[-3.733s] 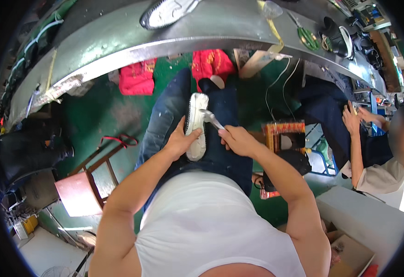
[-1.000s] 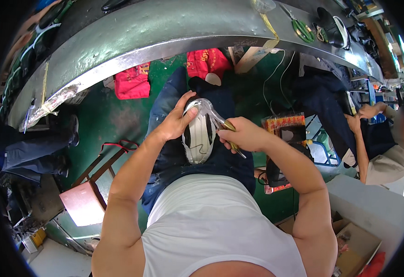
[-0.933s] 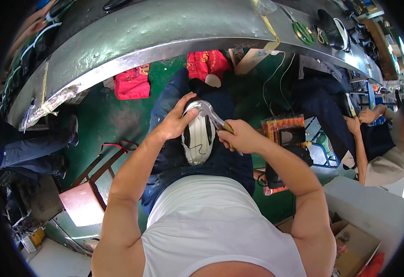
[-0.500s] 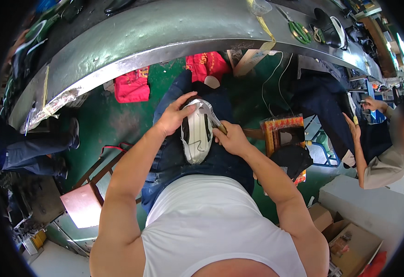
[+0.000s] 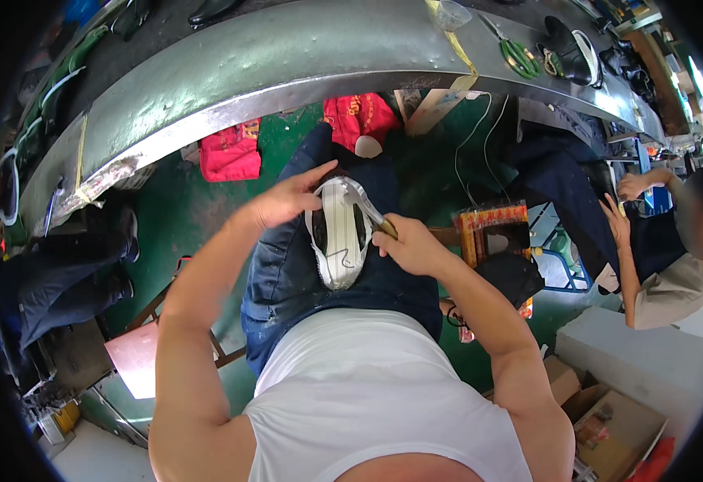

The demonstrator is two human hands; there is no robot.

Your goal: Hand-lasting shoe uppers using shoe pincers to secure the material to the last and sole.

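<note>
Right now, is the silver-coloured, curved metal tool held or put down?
Held: the right hand grips the metal tool at its lower end; its upper end overlaps the white oblong shoe.

Workshop, shoe trade. Evidence: one long, dull-grey metal-topped bench (image 5: 287, 60), spanning the view; on it, one pair of green-handled metal scissors (image 5: 520, 59) and one black shoe with white edging (image 5: 570, 53). One pale shoe, sole up (image 5: 340, 237), resting on a lap in blue jeans (image 5: 279, 261); beside it, one silver metal hand tool with brownish handle (image 5: 374, 214), gripped in the right hand (image 5: 407, 243). Underfoot, stained green floor (image 5: 178, 193). One open brown cardboard box (image 5: 634, 411). Second person in a beige top (image 5: 666, 297), at right, near the bench.
</note>
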